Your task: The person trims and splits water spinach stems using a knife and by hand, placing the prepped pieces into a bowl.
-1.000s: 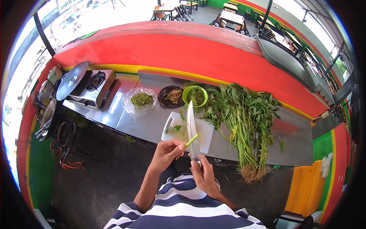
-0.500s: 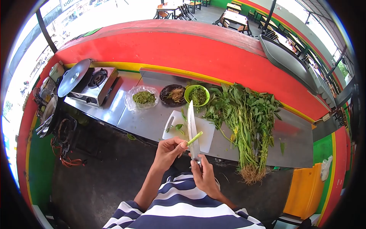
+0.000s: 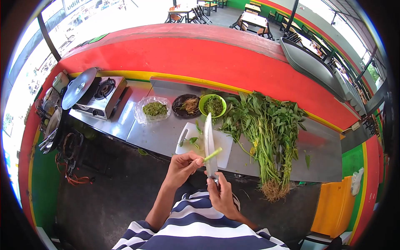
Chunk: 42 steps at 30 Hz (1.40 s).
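Pinched between the thumb and fingers of my left hand [image 3: 184, 167] is a short green stem [image 3: 213, 154], sticking out to the right across the blade. My right hand [image 3: 221, 191] grips the handle of a large knife [image 3: 209, 137], its tip pointing away from me. Under the blade lies a white cutting board [image 3: 225, 143] with a few leaves and stem bits on it. Beyond the knife tip stands a green bowl [image 3: 201, 104] of chopped greens. A big bunch of leafy greens [image 3: 266, 137] with roots rests to the right.
Left of the bowl are a dark bowl [image 3: 177, 109] of roots and a plastic bag [image 3: 140, 112] of chopped greens. A gas stove [image 3: 109, 100] stands farther left on the steel counter [image 3: 160, 139]. Behind runs a red wall [image 3: 175, 54], with a tray [image 3: 312, 68] on top.
The view has shifted slightly between frames. My right hand and the knife have moved a little against the stem; both hands keep their hold.
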Each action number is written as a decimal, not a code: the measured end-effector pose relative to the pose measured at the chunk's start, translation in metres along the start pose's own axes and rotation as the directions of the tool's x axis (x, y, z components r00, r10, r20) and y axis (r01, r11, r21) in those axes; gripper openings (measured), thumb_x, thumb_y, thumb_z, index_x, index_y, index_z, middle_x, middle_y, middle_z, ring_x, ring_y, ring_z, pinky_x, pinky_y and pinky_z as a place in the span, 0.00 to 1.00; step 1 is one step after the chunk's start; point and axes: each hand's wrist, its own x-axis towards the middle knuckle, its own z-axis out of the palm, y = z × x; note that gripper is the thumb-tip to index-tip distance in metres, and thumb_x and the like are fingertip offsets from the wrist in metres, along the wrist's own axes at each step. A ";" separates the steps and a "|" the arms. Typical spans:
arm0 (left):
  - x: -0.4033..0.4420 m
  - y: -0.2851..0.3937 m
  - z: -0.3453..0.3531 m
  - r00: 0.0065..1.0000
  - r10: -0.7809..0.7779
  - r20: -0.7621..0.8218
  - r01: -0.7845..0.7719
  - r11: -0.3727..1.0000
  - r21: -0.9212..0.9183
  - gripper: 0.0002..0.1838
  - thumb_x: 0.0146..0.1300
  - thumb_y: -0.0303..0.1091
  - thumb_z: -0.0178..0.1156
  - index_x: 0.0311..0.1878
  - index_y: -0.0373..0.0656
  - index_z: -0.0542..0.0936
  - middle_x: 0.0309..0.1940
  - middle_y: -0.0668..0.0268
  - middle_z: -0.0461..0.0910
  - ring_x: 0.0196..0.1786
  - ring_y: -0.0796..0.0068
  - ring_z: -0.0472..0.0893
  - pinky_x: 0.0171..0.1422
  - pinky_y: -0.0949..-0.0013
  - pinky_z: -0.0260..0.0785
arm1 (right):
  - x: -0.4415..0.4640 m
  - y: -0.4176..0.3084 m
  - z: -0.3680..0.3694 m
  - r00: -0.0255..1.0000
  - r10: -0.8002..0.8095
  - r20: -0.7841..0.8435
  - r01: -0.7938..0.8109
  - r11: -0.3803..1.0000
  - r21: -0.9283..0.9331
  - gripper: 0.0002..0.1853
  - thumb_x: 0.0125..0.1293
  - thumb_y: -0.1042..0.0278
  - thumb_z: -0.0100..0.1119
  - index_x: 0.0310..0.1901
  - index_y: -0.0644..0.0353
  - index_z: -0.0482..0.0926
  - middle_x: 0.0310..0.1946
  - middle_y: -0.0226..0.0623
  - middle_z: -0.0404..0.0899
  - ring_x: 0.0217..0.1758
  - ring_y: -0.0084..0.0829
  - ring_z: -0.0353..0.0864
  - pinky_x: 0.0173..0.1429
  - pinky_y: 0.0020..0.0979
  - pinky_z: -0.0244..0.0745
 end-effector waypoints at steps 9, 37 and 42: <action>0.005 0.011 0.018 0.999 0.050 -0.014 -0.051 0.998 -0.048 0.09 0.69 0.32 0.64 0.39 0.35 0.85 0.31 0.69 0.81 0.28 0.87 0.71 0.30 0.80 0.61 | 0.009 0.002 -0.002 0.999 -0.049 -0.020 0.049 0.999 -0.006 0.11 0.76 0.68 0.51 0.52 0.67 0.71 0.18 0.28 0.71 0.17 0.13 0.65 0.21 0.22 0.59; 0.009 0.000 0.014 0.998 -0.002 0.059 -0.003 0.997 0.083 0.09 0.69 0.34 0.65 0.41 0.36 0.85 0.32 0.68 0.81 0.31 0.85 0.75 0.35 0.80 0.66 | 0.008 0.008 -0.016 0.989 0.126 -0.074 -0.111 0.976 0.188 0.11 0.76 0.68 0.52 0.52 0.66 0.75 0.19 0.26 0.68 0.19 0.12 0.61 0.23 0.23 0.54; 0.010 -0.001 0.019 0.997 -0.013 0.072 0.007 0.996 0.089 0.09 0.69 0.33 0.65 0.43 0.36 0.85 0.34 0.70 0.80 0.33 0.85 0.74 0.38 0.79 0.67 | 0.010 0.007 -0.017 0.993 0.096 -0.069 -0.087 0.989 0.121 0.11 0.76 0.68 0.52 0.51 0.66 0.74 0.19 0.29 0.70 0.18 0.14 0.62 0.23 0.24 0.55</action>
